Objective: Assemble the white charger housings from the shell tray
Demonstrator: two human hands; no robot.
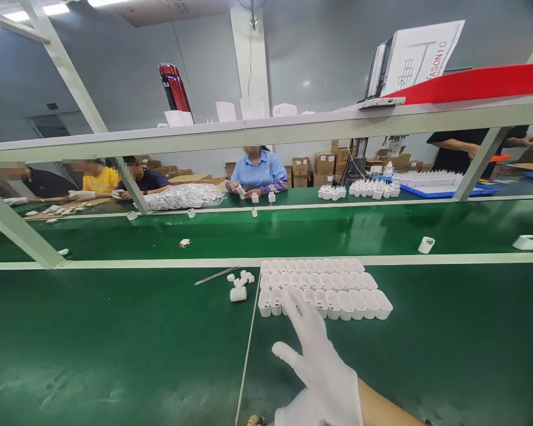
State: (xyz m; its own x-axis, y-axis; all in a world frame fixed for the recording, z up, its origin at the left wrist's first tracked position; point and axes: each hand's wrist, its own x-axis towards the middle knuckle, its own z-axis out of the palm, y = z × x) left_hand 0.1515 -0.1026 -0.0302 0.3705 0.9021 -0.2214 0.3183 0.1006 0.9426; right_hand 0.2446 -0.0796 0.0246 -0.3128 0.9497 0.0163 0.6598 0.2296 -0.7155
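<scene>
Green tabletop (115,337) fills the foreground, with a pale-framed shelf (160,139) above and a co-worker in a light blue shirt (262,171) seated across the line. White casings (357,303) stand just beyond the right hand (315,349), in three rows running left to right; their oval mouths face up, the long axis of each reaching away from the wearer. Small white parts (242,278), a larger white piece (238,294) lying on its side and a thin rod (217,276) sit left of the rows.

Gloved fingers cover part of the front row, and the casing interiors are hard to make out. The left hand (293,411) is mostly cut off by the lower edge, so its grip cannot be told. The right fingers are extended and loosely spread, thumb well apart, grasping nothing; whether the fingertips touch the casings is unclear.
</scene>
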